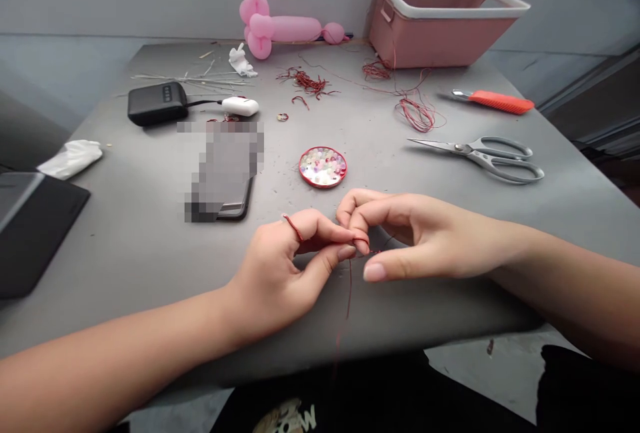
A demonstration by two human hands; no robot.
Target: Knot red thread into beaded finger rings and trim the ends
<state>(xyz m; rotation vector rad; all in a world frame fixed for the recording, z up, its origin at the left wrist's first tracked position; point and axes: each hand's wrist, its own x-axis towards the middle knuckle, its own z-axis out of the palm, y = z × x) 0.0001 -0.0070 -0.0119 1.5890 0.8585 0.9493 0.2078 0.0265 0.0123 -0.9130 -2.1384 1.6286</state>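
Near the front of the table my left hand [283, 260] pinches a thin red cord [349, 290] between thumb and index finger. The cord's loose end hangs down past the table's front edge. A loop of it goes round the index fingertip of my right hand [430, 230], whose fingers are curled and whose thumb stands apart below. A short knotted or beaded stretch shows between the hands; its detail is too small to tell. Around my left index finger sits a red cord ring [293, 227]. Just beyond the hands lies a round red-rimmed dish [323, 184] of pale and pink beads.
On the right lie scissors [470, 148], an orange-handled cutter [503, 101] and a coil of red cord [416, 114]. A pink bin [425, 40] and pink balloon [295, 28] stand behind. On the left are a phone [225, 170], black power bank [157, 103] and white case [240, 106].
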